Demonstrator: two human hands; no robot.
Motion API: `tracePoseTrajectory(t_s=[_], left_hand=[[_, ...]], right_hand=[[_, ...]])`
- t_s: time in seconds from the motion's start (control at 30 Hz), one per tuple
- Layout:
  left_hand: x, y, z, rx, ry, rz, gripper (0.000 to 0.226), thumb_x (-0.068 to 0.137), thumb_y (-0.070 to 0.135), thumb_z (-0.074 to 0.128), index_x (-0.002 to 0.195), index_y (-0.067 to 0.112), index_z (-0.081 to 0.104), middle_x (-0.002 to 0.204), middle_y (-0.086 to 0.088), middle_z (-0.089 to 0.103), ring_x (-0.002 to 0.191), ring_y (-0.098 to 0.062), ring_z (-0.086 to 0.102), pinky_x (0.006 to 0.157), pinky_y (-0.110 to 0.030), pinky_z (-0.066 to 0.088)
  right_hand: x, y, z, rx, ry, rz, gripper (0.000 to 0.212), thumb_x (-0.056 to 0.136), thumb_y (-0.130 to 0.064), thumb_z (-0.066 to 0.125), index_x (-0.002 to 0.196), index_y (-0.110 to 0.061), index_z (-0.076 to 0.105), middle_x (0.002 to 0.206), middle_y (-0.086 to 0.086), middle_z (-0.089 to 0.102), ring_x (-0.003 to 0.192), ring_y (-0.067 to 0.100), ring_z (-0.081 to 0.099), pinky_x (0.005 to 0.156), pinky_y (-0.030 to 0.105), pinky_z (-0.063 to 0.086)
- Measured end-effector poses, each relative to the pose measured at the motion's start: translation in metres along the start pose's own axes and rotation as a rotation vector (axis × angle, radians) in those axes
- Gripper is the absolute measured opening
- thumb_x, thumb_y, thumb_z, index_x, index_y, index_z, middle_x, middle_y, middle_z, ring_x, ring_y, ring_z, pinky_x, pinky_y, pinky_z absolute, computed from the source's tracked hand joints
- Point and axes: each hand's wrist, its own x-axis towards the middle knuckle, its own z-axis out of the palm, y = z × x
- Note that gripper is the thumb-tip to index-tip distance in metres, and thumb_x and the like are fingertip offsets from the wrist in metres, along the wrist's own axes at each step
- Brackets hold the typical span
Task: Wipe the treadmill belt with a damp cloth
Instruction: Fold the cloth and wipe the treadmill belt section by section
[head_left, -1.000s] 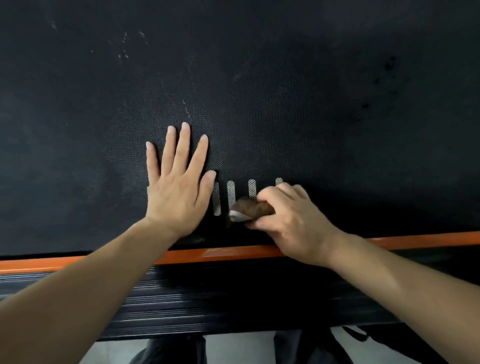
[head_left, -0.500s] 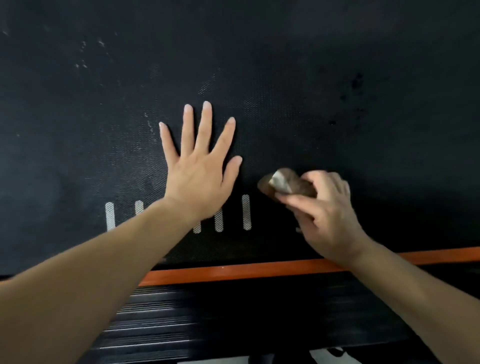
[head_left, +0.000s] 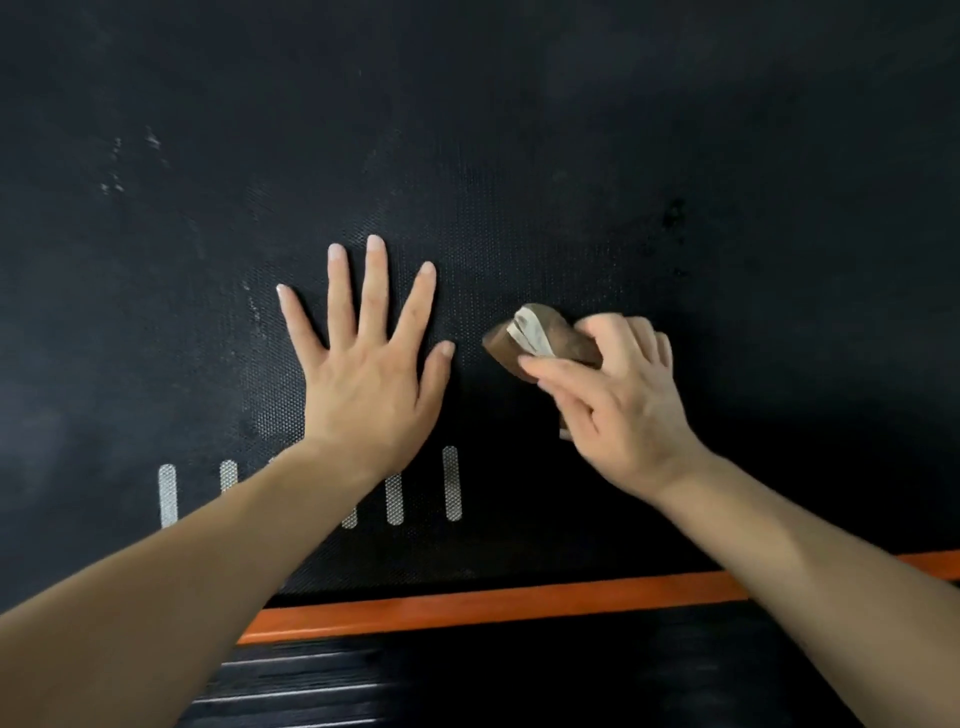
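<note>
While the brown cloth (head_left: 540, 343) was gripped in the right hand (head_left: 618, 400) and held against the treadmill belt (head_left: 623, 156), the left hand (head_left: 363, 374) was laid flat beside it, fingers spread, presumably to brace the belt.

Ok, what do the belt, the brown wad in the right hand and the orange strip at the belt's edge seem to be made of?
Belt: likely rubber or PVC, matte black; a fine dimpled texture shows. Cloth: soft brown fabric with a pale band, folded; dampness cannot be told. Orange strip: smooth, slightly glossy, painted metal or plastic; unclear which.
</note>
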Motion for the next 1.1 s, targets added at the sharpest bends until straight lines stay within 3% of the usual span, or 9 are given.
tracePoseTrajectory(t_s=[0.13, 0.23, 0.43, 0.5, 0.63, 0.77, 0.87, 1.03, 1.1], left_hand=[[0.005, -0.002, -0.007, -0.040, -0.011, 0.033, 0.066, 0.104, 0.053, 0.023, 0.163, 0.024, 0.018, 0.172, -0.014, 0.002, 0.158, -0.038, -0.007, 0.122, -0.066, -0.008], [0.029, -0.004, -0.011, -0.055, 0.012, 0.030, 0.066, 0.104, 0.053, 0.023, 0.163, 0.023, 0.017, 0.172, -0.015, 0.003, 0.158, -0.035, -0.006, 0.124, -0.061, -0.010], [0.089, 0.001, -0.019, -0.096, 0.051, -0.060, 0.068, 0.102, 0.055, 0.023, 0.163, 0.025, 0.017, 0.172, -0.011, 0.002, 0.159, -0.033, -0.007, 0.125, -0.060, -0.008], [0.089, 0.003, -0.015, -0.031, 0.056, -0.066, 0.069, 0.102, 0.055, 0.021, 0.163, 0.025, 0.014, 0.172, -0.012, -0.001, 0.158, -0.034, -0.008, 0.125, -0.060, -0.007], [0.088, 0.003, -0.013, -0.017, 0.058, -0.061, 0.068, 0.103, 0.055, 0.020, 0.163, 0.025, 0.012, 0.172, -0.012, 0.000, 0.158, -0.034, -0.008, 0.125, -0.061, -0.006], [0.090, 0.004, -0.012, -0.006, 0.057, -0.064, 0.069, 0.102, 0.054, 0.021, 0.163, 0.024, 0.013, 0.172, -0.012, 0.000, 0.159, -0.034, -0.007, 0.124, -0.062, -0.004], [0.090, 0.003, -0.012, -0.008, 0.058, -0.063, 0.069, 0.102, 0.055, 0.022, 0.164, 0.024, 0.013, 0.172, -0.012, 0.000, 0.158, -0.034, -0.008, 0.125, -0.062, -0.004], [0.090, 0.004, -0.011, -0.003, 0.067, -0.050, 0.068, 0.103, 0.054, 0.022, 0.163, 0.023, 0.014, 0.172, -0.014, 0.004, 0.159, -0.035, -0.005, 0.124, -0.063, -0.002], [0.091, 0.004, -0.012, -0.004, 0.076, -0.048, 0.068, 0.104, 0.054, 0.023, 0.163, 0.022, 0.017, 0.172, -0.015, 0.007, 0.159, -0.036, -0.002, 0.124, -0.064, -0.001]], right_hand=[[0.069, 0.043, -0.005, -0.108, 0.198, 0.293, 0.027, 0.091, -0.030, 0.060, 0.115, -0.035, 0.071, 0.111, 0.013, 0.053, 0.099, 0.037, 0.048, 0.085, 0.044, 0.038], [0.107, 0.053, -0.009, -0.101, 0.216, 0.511, 0.030, 0.095, -0.029, 0.059, 0.123, -0.033, 0.068, 0.122, 0.009, 0.050, 0.109, 0.033, 0.046, 0.094, 0.041, 0.037], [0.069, 0.041, -0.005, 0.004, 0.035, 0.014, 0.027, 0.091, -0.038, 0.058, 0.113, -0.033, 0.073, 0.107, 0.010, 0.055, 0.097, 0.031, 0.045, 0.083, 0.041, 0.035], [0.098, 0.061, -0.008, -0.055, 0.095, 0.060, 0.027, 0.091, -0.038, 0.058, 0.112, -0.035, 0.073, 0.108, 0.012, 0.055, 0.098, 0.034, 0.048, 0.085, 0.044, 0.038], [0.170, 0.083, -0.014, -0.134, 0.237, 0.438, 0.027, 0.093, -0.033, 0.058, 0.118, -0.033, 0.070, 0.121, 0.011, 0.051, 0.108, 0.034, 0.047, 0.095, 0.047, 0.042], [0.139, 0.042, 0.004, -0.052, 0.171, 0.126, 0.021, 0.089, -0.031, 0.063, 0.107, -0.031, 0.074, 0.105, 0.013, 0.055, 0.094, 0.035, 0.050, 0.080, 0.043, 0.039], [0.132, 0.045, 0.003, -0.013, 0.064, -0.030, 0.018, 0.089, -0.032, 0.065, 0.103, -0.033, 0.076, 0.103, 0.010, 0.056, 0.093, 0.033, 0.050, 0.079, 0.042, 0.039], [0.206, 0.085, -0.007, -0.150, 0.261, 0.381, 0.028, 0.095, -0.034, 0.055, 0.119, -0.035, 0.069, 0.119, 0.010, 0.051, 0.109, 0.034, 0.047, 0.096, 0.044, 0.040], [0.203, 0.072, -0.005, -0.168, 0.241, 0.387, 0.033, 0.095, -0.031, 0.055, 0.126, -0.035, 0.064, 0.120, 0.011, 0.050, 0.107, 0.035, 0.047, 0.093, 0.046, 0.040]])
